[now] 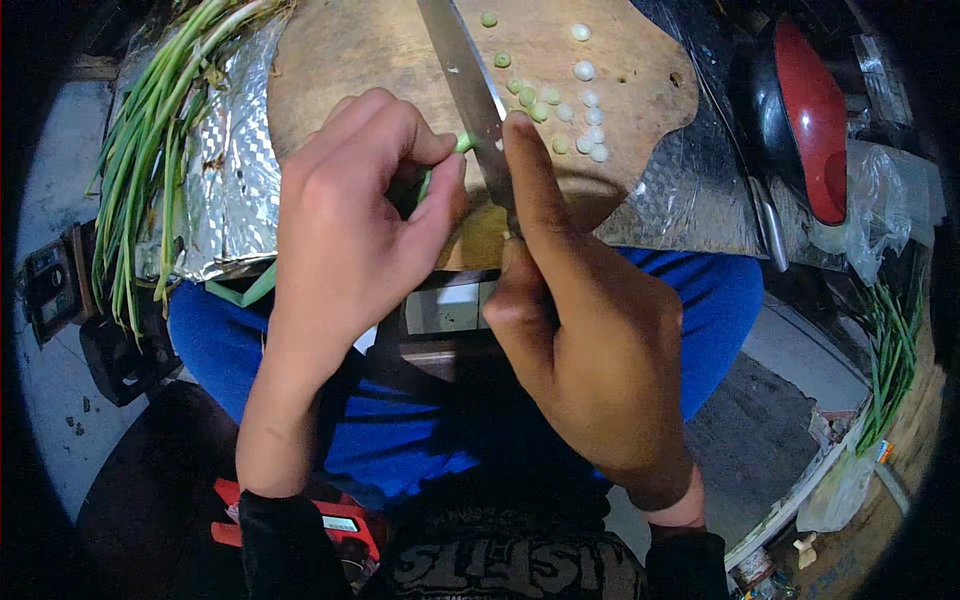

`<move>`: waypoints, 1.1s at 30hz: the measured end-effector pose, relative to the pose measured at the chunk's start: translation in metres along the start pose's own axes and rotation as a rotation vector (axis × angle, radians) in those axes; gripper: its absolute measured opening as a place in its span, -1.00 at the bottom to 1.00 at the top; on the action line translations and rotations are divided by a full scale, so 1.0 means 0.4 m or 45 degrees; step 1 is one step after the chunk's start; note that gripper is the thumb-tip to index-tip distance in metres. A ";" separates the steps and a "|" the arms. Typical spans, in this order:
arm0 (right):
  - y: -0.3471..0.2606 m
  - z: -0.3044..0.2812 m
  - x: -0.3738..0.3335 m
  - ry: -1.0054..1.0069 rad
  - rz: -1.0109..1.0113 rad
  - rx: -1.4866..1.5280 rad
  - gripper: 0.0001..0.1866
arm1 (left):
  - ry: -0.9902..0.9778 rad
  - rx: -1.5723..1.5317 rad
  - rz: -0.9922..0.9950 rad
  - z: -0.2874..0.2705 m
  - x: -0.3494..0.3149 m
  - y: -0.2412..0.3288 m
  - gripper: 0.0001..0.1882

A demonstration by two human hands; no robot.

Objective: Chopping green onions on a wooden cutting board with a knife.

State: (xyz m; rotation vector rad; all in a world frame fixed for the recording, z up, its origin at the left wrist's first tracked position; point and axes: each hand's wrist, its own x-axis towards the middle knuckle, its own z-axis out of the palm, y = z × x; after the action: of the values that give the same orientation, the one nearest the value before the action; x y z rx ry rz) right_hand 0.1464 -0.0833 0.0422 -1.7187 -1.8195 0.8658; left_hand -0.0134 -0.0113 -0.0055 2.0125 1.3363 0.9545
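Observation:
My left hand [350, 200] is closed around a green onion stalk [463, 142], whose pale green end pokes out past the thumb and fingertips. Against that end stands the blade of a kitchen knife [468, 85], slanting away across the wooden cutting board [350, 60]. My right hand [600, 320] grips the knife, its index finger stretched along the blade; the palm hides most of the handle. To the right of the blade, several round onion slices [584, 71], white and light green, lie scattered on the board. A green leaf end [250, 287] hangs below my left wrist.
A bunch of green onions [150, 130] drapes over shiny foil [240, 190] at the left. On the right are a black and red pan-like object [810, 120], a metal handle [768, 225], a clear plastic bag [870, 200] and more thin green stalks [895, 345].

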 end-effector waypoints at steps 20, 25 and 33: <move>0.031 0.001 0.041 0.170 -0.053 -0.026 -0.23 | 0.004 0.057 0.102 -0.002 0.000 -0.007 -0.82; 0.006 -0.008 0.017 0.037 -0.142 0.076 -0.21 | 0.018 0.040 0.117 -0.003 0.002 -0.009 -0.82; 0.008 -0.015 0.013 -0.125 -0.100 -0.010 0.02 | 0.012 0.044 0.104 -0.003 0.001 -0.005 -0.82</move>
State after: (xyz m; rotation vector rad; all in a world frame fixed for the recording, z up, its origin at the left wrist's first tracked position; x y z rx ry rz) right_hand 0.1525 -0.0773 0.0433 -1.6236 -1.9433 0.9263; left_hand -0.0153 -0.0100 -0.0061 2.1049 1.2928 0.9845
